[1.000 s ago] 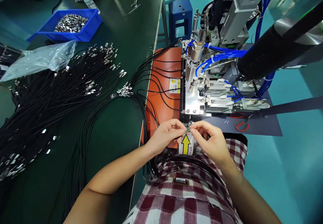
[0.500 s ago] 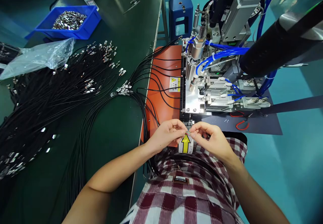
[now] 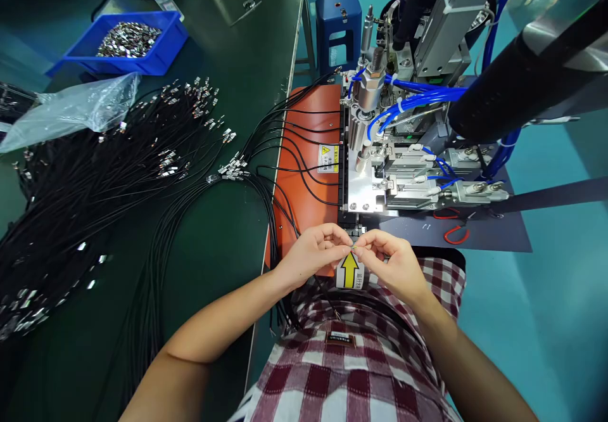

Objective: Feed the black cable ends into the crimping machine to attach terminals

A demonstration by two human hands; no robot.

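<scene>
We find both hands together at the near edge of the machine (image 3: 394, 175), just above the yellow arrow label (image 3: 350, 271). The left hand (image 3: 313, 254) has its thumb and forefinger pinched on the cable tip (image 3: 354, 244). The right hand (image 3: 394, 263) meets it from the other side, its fingertips closed on the same piece. The fingertips of the two hands touch or very nearly touch. The cable tip is too small for us to tell its detail, apart from a yellowish glint between the fingers. It sits directly in front of the machine's lower front edge and next to the near corner of the orange plate (image 3: 304, 200).

We note several black cables lying across the orange plate, running into the machine's left face, near a warning sticker (image 3: 328, 158). To the left, on the green bench (image 3: 223, 238), lies a wide spread of black cables (image 3: 95, 181) with metal terminals at their ends. A clear plastic bag (image 3: 76, 108) rests at the far edge of that spread. Beyond it stands a blue bin (image 3: 142, 54) filled with metal parts (image 3: 126, 37). A blue stool (image 3: 338, 26) stands on the floor behind the orange plate. A red wire loop (image 3: 456, 237) lies on the dark mat to the right of the hands. The person's checked shirt (image 3: 351, 365) fills the bottom of the view.
</scene>
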